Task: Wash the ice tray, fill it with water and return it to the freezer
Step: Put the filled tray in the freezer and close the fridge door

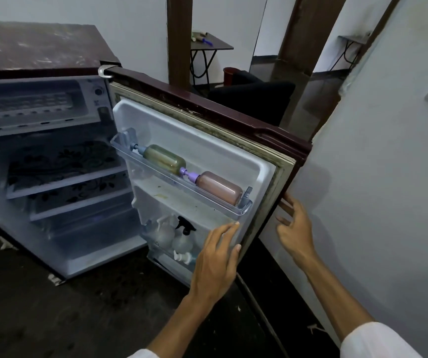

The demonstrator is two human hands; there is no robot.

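The fridge (40, 47) stands open, its door (207, 140) swung to your right. In the freezer compartment (89, 99) the ice tray (29, 105) lies crosswise, up and left of both hands. Your left hand (215, 262), fingers straight against the door's inner edge, is nearer. Your right hand (295, 228) touches the outer edge, loose and empty.

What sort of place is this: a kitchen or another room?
Probably a room in a home, not clearly a kitchen: a small fridge stands open on the floor, and a folding table and dark armchair show beyond.
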